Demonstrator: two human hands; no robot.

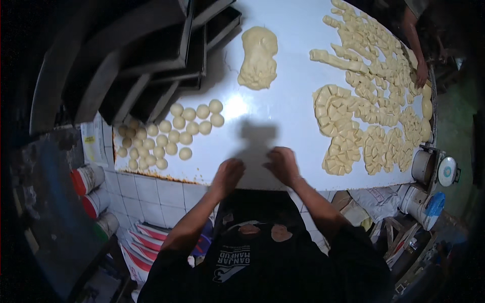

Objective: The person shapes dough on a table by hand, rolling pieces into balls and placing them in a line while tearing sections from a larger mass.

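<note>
My left hand (230,175) is over the near edge of the white table, in shadow, its fingers loosely bent with nothing visible in them. Just to its right, my right hand (284,164) hovers at the same edge, half curled, a gap between thumb and fingers and no object showing. Round dough balls (185,153) sit in loose rows left of my left hand. Farther back on the table lies a long, flattened slab of dough (258,58). Many cut dough pieces (341,136) are heaped and strung out to the right.
Dark metal pans (166,65) are stacked at the back left, overhanging the table (288,111). Another person's hand (422,74) touches dough at the far right. Buckets (91,179) stand below on the left; a pot (422,165) and a round scale (447,171) are at right.
</note>
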